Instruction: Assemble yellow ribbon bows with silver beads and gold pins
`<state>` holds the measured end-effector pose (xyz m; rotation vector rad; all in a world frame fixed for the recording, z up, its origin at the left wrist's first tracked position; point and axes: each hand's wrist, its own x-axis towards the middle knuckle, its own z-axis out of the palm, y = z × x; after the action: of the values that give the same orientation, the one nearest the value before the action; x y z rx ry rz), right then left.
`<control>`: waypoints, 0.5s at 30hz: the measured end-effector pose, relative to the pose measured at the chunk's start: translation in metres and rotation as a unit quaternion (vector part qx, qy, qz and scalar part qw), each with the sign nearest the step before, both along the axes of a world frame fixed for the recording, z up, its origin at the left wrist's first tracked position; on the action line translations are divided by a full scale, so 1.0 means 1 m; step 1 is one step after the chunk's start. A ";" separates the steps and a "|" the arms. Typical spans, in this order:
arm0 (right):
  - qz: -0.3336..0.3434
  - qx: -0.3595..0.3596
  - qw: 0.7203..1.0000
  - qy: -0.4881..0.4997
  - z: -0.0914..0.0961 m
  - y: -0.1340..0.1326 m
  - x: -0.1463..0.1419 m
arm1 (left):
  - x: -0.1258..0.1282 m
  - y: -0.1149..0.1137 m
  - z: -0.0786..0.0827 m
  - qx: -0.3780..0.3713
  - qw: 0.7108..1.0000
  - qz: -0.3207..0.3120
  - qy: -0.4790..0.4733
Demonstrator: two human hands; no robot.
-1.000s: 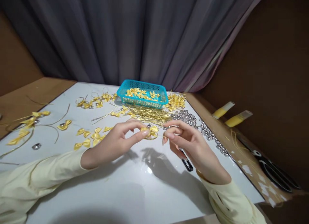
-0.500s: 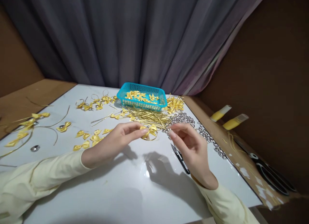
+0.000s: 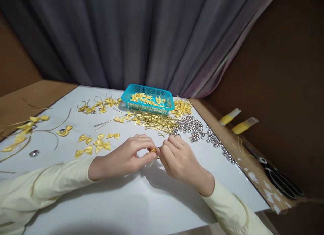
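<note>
Yellow ribbon at the centre: pinches a small bow (image 3: 153, 150) tight between fingers of left hand (image 3: 126, 156) and right hand (image 3: 178, 158), low over the desk (image 3: 157, 194), probably for steadiness; gold pins (image 3: 154, 121) and silver beads (image 3: 193, 125) just beyond, handy

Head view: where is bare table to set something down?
Bare: white table near edge, below left hand and right hand pinching the bow. Smaller patch right of the right hand, before the silver beads. Crowded beyond: loose bows, gold pins, basket.
</note>
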<state>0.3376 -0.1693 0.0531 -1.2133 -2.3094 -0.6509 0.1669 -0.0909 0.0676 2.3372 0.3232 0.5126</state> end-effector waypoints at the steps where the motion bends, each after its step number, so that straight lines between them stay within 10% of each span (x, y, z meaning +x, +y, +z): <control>1: 0.007 -0.003 1.000 0.007 -0.001 0.000 0.000 | 0.000 0.000 0.000 0.005 1.000 -0.003 -0.001; 15: 0.061 0.015 0.997 0.051 -0.008 -0.001 -0.001 | -0.001 0.004 0.008 -0.121 0.991 -0.008 0.059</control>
<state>0.3366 -0.1702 0.0450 -1.0577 -2.2604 -0.5664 0.1663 -0.0867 0.0757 2.1357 0.3998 0.3093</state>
